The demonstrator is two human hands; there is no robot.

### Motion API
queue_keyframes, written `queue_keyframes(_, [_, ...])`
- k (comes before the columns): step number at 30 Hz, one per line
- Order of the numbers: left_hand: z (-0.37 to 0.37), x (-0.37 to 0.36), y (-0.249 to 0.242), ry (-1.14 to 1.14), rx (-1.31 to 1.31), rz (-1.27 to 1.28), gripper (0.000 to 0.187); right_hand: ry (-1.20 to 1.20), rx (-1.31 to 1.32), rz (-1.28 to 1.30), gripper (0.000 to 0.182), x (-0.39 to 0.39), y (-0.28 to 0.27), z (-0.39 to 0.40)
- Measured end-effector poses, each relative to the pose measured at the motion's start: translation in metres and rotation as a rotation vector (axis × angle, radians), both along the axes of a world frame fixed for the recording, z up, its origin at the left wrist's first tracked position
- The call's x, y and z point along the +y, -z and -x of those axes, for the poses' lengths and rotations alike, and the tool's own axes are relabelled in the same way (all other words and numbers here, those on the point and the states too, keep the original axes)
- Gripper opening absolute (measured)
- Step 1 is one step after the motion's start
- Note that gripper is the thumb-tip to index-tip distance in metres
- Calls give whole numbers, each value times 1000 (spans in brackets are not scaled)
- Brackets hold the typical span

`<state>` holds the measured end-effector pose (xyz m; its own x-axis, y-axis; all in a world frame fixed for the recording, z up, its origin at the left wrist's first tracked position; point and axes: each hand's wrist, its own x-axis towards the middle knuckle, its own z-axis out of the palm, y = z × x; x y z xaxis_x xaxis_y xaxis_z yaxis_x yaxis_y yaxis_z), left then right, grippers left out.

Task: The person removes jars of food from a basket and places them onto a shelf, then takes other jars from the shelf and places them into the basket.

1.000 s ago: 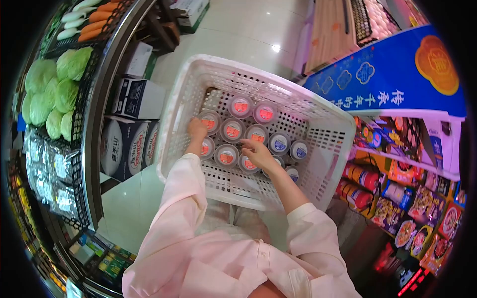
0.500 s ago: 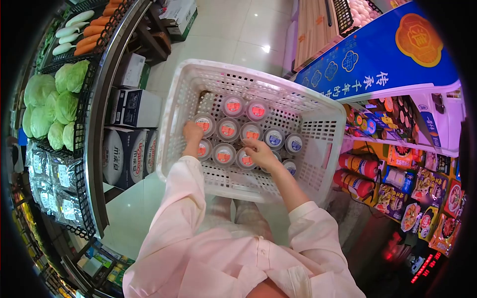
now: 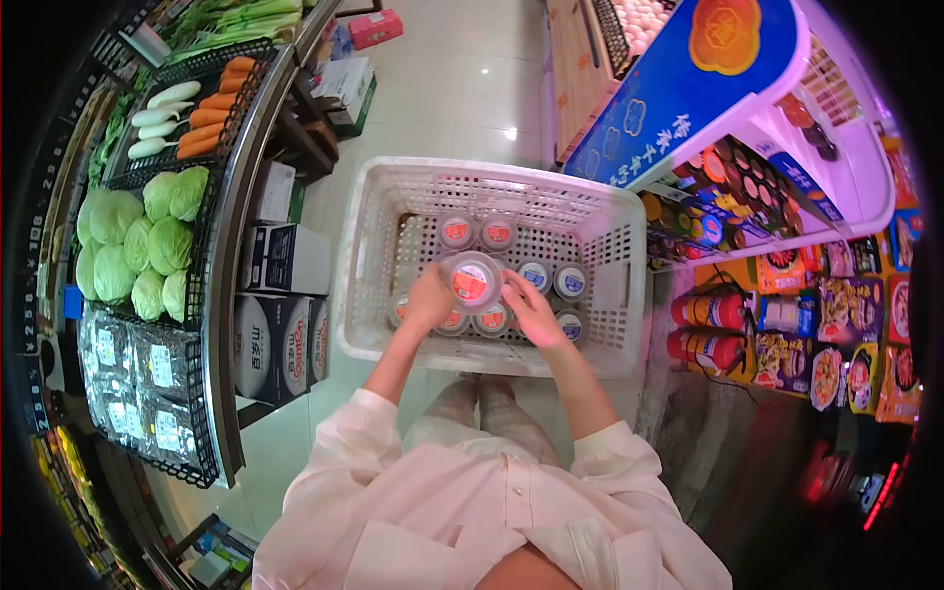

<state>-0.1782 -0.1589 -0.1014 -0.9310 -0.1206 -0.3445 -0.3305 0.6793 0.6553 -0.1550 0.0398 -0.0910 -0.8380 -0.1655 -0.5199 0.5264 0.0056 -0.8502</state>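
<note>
A round clear tub with an orange label (image 3: 471, 282) is held between my two hands above a white plastic basket (image 3: 497, 174). My left hand (image 3: 431, 298) grips its left side, and my right hand (image 3: 531, 311) has its fingers on the right side. Two orange-labelled tubs (image 3: 457, 232) stand at the back of the basket. Tubs with blue labels (image 3: 569, 282) are at its right. Nearer me, more orange-labelled tubs (image 3: 490, 320) show partly under the hands.
Shelving at the left holds cabbages (image 3: 118, 246), carrots (image 3: 208, 118), white radishes (image 3: 157, 123) and bagged goods (image 3: 138, 383). Boxes (image 3: 285, 258) stand beneath. At right are a blue-sided display (image 3: 688, 93) and red fire extinguishers (image 3: 710, 312). Tiled floor (image 3: 462, 88) lies beyond the basket.
Both hands have come together around an orange-labelled tub, now raised above the others. Fewer tubs show in the middle row. The view has shifted, with the basket lower in the picture.
</note>
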Motion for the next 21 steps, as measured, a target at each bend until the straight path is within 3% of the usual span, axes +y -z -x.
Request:
queue_keyframes(5, [-38, 40, -39, 109, 198, -184, 22, 111, 54, 0, 54, 24, -47, -44])
queue_keyframes(8, [-56, 65, -105, 68, 96, -355, 21, 243, 111, 16, 50, 39, -75, -64])
queue_keyframes(12, [-79, 96, -122, 67, 150, -595, 18, 355, 262, 151, 45, 68, -107, -87])
queue_keyframes(18, [-121, 180, -164, 97, 247, -823, 16, 321, 643, 34, 43, 149, -136, -123])
queue_keyframes(21, [-142, 235, -175, 129, 199, -941, 15, 394, 588, 89, 42, 203, -155, -147])
